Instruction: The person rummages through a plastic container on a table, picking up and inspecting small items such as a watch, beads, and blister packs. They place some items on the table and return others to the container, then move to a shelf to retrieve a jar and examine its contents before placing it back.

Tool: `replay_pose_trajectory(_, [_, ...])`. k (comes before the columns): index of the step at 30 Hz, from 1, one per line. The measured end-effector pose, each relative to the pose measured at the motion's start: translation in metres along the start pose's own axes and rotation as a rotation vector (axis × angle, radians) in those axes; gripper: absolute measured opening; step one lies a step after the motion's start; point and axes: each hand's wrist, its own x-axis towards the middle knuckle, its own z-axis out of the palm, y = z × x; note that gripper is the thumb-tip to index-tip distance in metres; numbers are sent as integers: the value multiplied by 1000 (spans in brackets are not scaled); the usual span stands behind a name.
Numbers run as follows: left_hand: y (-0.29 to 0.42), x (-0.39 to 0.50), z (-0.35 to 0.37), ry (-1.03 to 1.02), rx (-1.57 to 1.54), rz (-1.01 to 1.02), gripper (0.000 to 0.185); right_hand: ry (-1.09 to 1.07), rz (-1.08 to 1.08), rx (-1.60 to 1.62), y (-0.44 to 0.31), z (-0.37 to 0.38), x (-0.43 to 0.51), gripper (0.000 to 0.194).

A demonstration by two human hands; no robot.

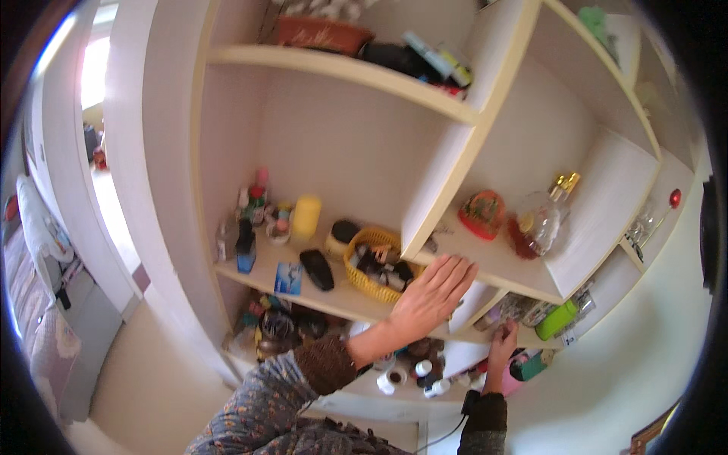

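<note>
My left hand (pixel 435 290) is stretched out with its back towards me, in front of the shelf edge at the right side of a yellow plastic basket (pixel 351 272) of small dark items. Its fingers lie close together and its palm is hidden. Lower right, my right hand (pixel 503 338) has bent fingers at the lower shelf edge, near a bright green container (pixel 556 320); whether it holds anything is unclear. Left of the basket are a dark-lidded jar (pixel 339 239), a black oval object (pixel 317 269), a blue card (pixel 288 278) and a yellow candle-like cylinder (pixel 306 216).
A glass bottle with gold top (pixel 547 222) and a red dome-shaped ornament (pixel 482 214) stand in the right compartment. An upright divider (pixel 441 190) separates the compartments. White containers (pixel 392 380) are on the lower shelf. A black cable (pixel 443 437) hangs by my right sleeve.
</note>
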Motion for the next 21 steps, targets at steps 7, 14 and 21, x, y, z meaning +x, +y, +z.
replay_pose_trajectory(7, [1,0,3,14,62,-26,52,30,235,80,0,5,6,26])
replay_pose_trajectory(14, [8,8,8,59,22,-98,48,30,211,195,-24,6,5,26])
replay_pose_trajectory(21, [12,9,15,58,69,-109,51,51,218,211,-31,6,4,26])
